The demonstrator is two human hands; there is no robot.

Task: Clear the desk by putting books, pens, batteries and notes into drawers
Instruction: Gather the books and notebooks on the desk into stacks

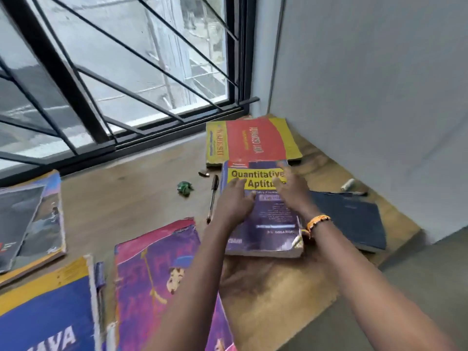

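Pen (212,198) lies left of the aptitude book (268,224), Java book (253,143) behind.

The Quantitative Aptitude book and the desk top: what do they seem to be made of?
Quantitative Aptitude book: a paperback, it seems; glossy printed card cover with worn, curling corners over a thick paper block. Desk top: brown wood-grain surface, matte; wood or laminate, cannot tell.

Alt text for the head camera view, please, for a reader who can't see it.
Both hands, left hand and right hand, reach with straight fingers over a thick purple Quantitative Aptitude book on a wooden desk by a barred window. Around it lie an Advanced Java book, a black pen and a dark blue notebook.
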